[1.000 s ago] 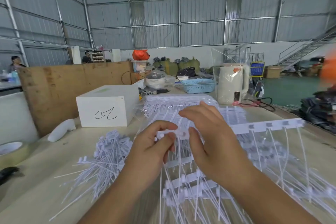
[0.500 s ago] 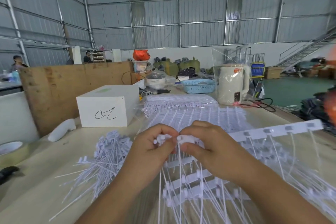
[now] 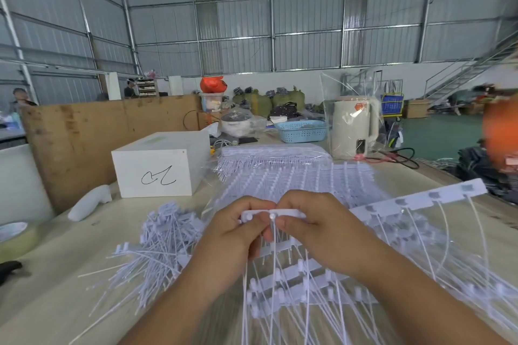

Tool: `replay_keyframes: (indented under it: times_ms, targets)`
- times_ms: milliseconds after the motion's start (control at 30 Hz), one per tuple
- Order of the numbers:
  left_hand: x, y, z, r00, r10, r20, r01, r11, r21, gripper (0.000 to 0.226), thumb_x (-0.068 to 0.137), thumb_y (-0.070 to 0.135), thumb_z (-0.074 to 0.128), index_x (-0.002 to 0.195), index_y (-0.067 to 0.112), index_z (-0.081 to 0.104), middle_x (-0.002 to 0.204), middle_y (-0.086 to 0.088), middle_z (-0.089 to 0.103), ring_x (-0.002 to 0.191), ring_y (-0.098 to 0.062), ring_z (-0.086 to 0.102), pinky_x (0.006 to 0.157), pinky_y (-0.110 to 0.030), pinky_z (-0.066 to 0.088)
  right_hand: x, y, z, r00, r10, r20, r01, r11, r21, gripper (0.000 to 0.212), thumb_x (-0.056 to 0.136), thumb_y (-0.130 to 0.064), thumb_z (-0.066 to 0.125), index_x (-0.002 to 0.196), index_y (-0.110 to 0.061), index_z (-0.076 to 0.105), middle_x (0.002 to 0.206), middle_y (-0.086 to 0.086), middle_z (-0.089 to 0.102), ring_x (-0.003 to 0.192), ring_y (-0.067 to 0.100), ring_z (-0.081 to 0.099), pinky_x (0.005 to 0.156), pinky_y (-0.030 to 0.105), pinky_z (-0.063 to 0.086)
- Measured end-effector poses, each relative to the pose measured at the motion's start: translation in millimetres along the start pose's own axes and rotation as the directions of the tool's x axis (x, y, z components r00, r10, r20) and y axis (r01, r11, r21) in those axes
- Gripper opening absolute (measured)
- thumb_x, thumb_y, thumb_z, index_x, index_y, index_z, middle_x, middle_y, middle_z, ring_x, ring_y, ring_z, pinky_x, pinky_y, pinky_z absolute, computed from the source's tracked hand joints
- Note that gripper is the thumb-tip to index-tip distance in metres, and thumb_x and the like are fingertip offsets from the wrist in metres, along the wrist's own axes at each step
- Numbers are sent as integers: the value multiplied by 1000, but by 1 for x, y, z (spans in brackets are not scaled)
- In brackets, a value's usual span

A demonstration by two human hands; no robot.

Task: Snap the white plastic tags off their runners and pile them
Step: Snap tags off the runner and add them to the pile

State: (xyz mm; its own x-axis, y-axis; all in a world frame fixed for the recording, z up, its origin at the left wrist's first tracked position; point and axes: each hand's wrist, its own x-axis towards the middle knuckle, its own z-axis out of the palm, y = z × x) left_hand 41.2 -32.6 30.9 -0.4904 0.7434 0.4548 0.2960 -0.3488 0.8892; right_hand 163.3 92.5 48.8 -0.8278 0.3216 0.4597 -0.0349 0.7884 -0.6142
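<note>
Pinching a white runner strip at the centre of the frame, your left hand and right hand meet thumb to thumb, fingers curled over the strip's near end while its tags trail toward the right edge, thin tails hanging down. More runners lie under your wrists at lower centre. The pile of loose tags spreads over the wooden table at left of centre, just beside your left hand. Above your knuckles, bagged sheets of unsnapped tags block the middle of the table. A white box, upper left of the hands, bears a black hand-drawn scribble that reads as no clear word. A white foam piece lies beside it. Farther back stand a blue basket and a cream kettle wrapped in clear plastic; its label is too small to read. A tape roll sits at the left edge.
</note>
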Motion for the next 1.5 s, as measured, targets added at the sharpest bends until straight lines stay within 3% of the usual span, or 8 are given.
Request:
replay_keyframes:
  times_ms: [133,300,433,600,767,1033,1233,1500]
  targets:
    - [1,2,-1,996,1,-87,-8,997,-76,24,90,6,57,85,20,77,58,-5,59,44,-14,45,43,-20,37,2,-5,10,995,58,-86,-37,973,229,17,94,-20,61,78,-24,63,66,-3,63,56,22,52,53,29,41]
    - [1,7,4,987,-26,-160,-7,978,-208,15,79,15,63,81,21,77,57,-7,57,43,-13,43,43,-19,37,1,-17,24,978,31,-204,46,931,363,26,94,-6,59,72,-22,61,66,-8,67,59,2,57,58,14,44]
    - [1,8,7,978,-102,-181,38,945,-326,14,74,20,64,80,20,77,58,-7,55,43,-13,42,43,-19,36,4,-22,34,960,47,-275,102,858,504,26,96,-3,55,74,-16,61,68,8,67,68,35,66,73,50,54]
    - [0,11,8,967,-198,-161,97,869,-485,15,73,19,66,83,18,77,57,-4,53,43,-11,41,42,-20,36,2,-25,40,925,49,-378,138,882,451,23,97,-10,56,76,-21,61,66,-7,69,56,18,60,55,17,44]
    - [3,14,14,935,-351,-52,191,620,-761,13,74,12,65,81,11,75,52,-1,48,36,-6,40,33,-15,34,2,-27,42,912,20,-410,168,893,417,16,96,-16,58,81,-18,62,67,10,67,63,33,62,63,39,52]
    - [8,4,6,851,-519,-77,161,398,-903,13,88,8,57,101,6,59,57,-6,56,38,-7,50,35,-16,45,2,-25,38,852,81,-516,149,909,388,19,97,-18,55,78,-19,57,50,-8,45,41,3,36,42,16,30]
    - [10,8,-8,909,-321,-266,203,899,-389,19,93,1,53,95,14,68,67,-6,66,48,-12,52,41,-22,41,2,-24,23,958,78,-274,54,895,444,19,94,-13,60,75,-19,62,52,-11,48,46,1,42,48,11,34]
    - [5,20,1,959,-280,-40,252,911,-328,11,70,3,50,77,8,56,55,-13,50,40,-20,45,39,-22,36,0,-24,27,970,43,-239,46,934,354,14,90,-24,67,93,-32,55,62,-15,52,45,6,40,45,21,34]
